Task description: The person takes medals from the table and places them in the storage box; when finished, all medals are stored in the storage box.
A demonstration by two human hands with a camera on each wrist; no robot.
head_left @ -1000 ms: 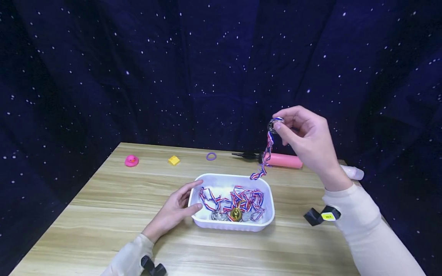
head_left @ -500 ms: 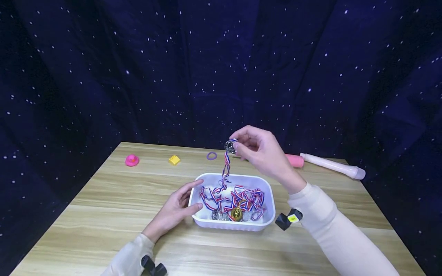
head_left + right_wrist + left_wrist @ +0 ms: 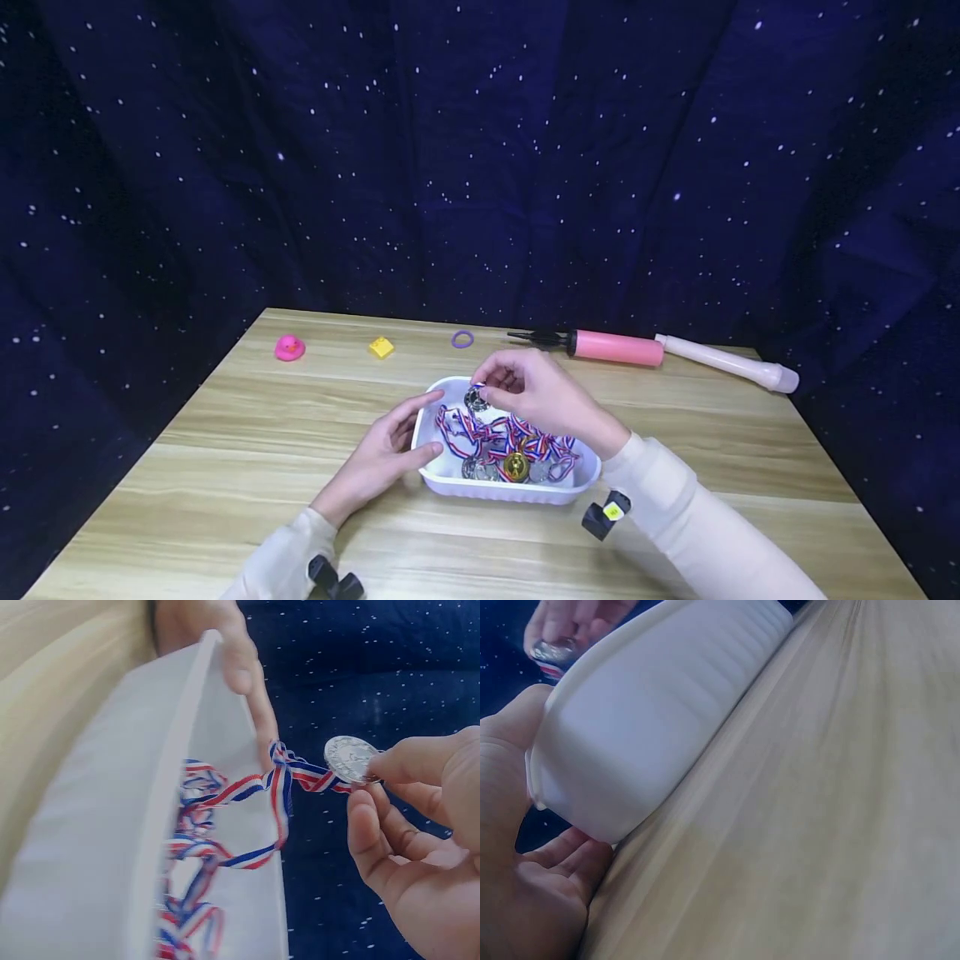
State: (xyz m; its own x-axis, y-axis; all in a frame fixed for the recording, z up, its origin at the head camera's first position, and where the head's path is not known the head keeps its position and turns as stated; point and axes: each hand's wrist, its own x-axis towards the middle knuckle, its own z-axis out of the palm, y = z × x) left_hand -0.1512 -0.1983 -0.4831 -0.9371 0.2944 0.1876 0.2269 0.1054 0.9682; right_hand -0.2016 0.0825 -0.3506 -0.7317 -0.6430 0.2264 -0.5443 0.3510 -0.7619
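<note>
A silver medal (image 3: pixel 351 758) is pinched between the thumb and fingers of my right hand (image 3: pixel 536 396), above the left part of a white plastic tub (image 3: pixel 513 492). Its red, white and blue ribbon (image 3: pixel 300 774) trails down into the tub. My left hand (image 3: pixel 382 450) grips the tub's left end, thumb over the near rim and fingers along the outside; the left wrist view shows those fingers (image 3: pixel 577 862) low against the wall. Inside lie a gold medal (image 3: pixel 517 466), several silver medals (image 3: pixel 484 472) and tangled striped ribbons (image 3: pixel 525 437).
Along the table's (image 3: pixel 225 467) back edge lie a pink rubber duck (image 3: pixel 288 347), a yellow toy block (image 3: pixel 381 347), a purple ring (image 3: pixel 462 339), a pink hand pump (image 3: pixel 618 347) with a black nozzle and a white stick (image 3: pixel 723 361). A dark starry curtain (image 3: pixel 480 167) hangs behind.
My right hand has carried the silver medal left and down, from high at the right to over the tub, its ribbon now trailing inside. My left hand stays on the tub.
</note>
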